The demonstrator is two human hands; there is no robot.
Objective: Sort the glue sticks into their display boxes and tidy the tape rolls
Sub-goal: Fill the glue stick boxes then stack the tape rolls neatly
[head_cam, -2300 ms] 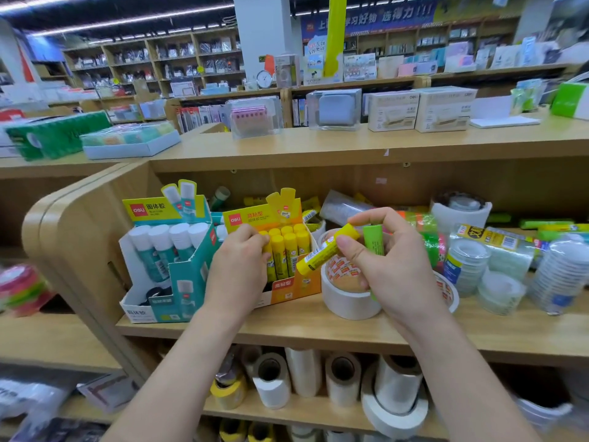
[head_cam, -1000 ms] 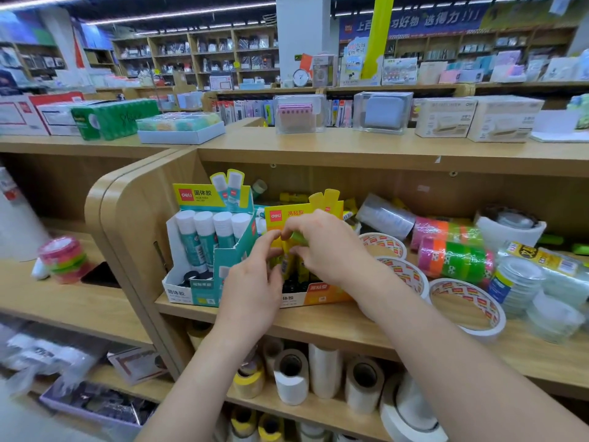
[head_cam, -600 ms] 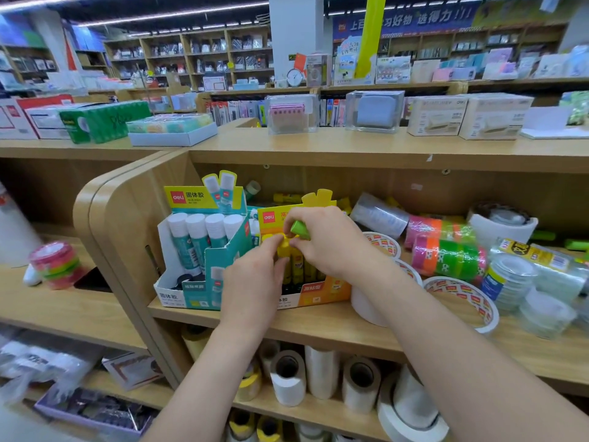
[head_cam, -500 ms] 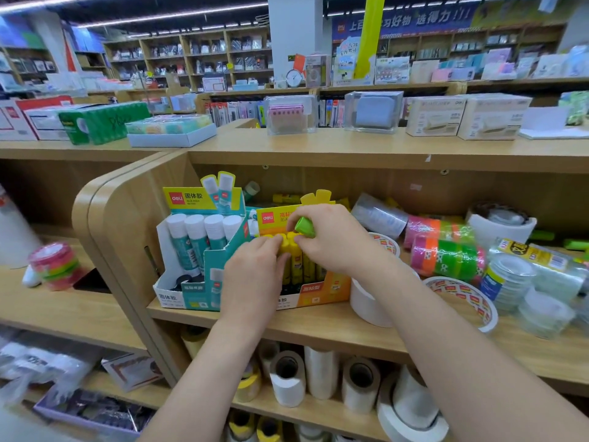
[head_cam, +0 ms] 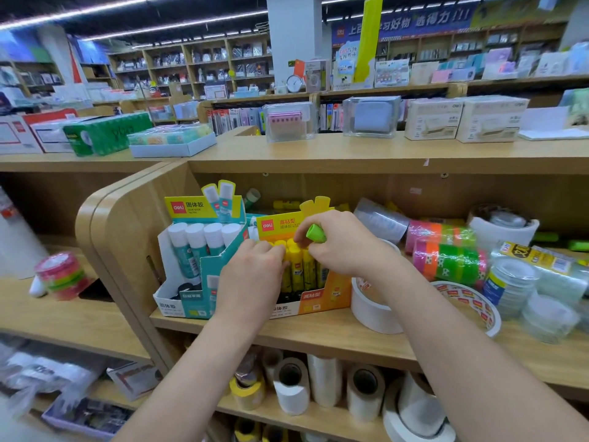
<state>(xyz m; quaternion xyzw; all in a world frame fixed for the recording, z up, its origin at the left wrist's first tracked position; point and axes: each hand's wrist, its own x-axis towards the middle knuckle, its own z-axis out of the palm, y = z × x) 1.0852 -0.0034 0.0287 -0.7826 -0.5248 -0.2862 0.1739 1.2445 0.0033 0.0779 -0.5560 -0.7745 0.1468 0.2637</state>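
Hands meet over the orange display box (head_cam: 318, 299), which stands on the middle shelf (head_cam: 318, 341) just beside the teal display box (head_cam: 207, 282). The right hand (head_cam: 345, 250) is curled tight round a green-capped stick (head_cam: 316, 233). Only the cap pokes out between thumb and forefinger, the body buried in the palm, so I cannot say what colour it is underneath. It looks parked there, kept out of the way while the fingertips work among the yellow glue sticks (head_cam: 294, 263), which stand upright in rows inside the orange box.

The left hand (head_cam: 250, 275) comes in from the other side, knuckles bent and fingertips down on the yellow caps. From where I stand I cannot tell whether it pinches one or merely pushes the row aside. My guess is that it is steadying or parting the row so a stick can be seated straight.

Next door, the white-capped sticks (head_cam: 204, 232) stand in the back of the teal box, its front slots showing dark and unfilled.

Tape waits to the right. A wide white tape roll (head_cam: 371, 312) sits touching the orange box's corner, a printed tape roll (head_cam: 475, 303) lies flat near it, and a wrapped pack of coloured tape (head_cam: 446, 253) lies behind, none of it lined up. That half of the job looks untouched.
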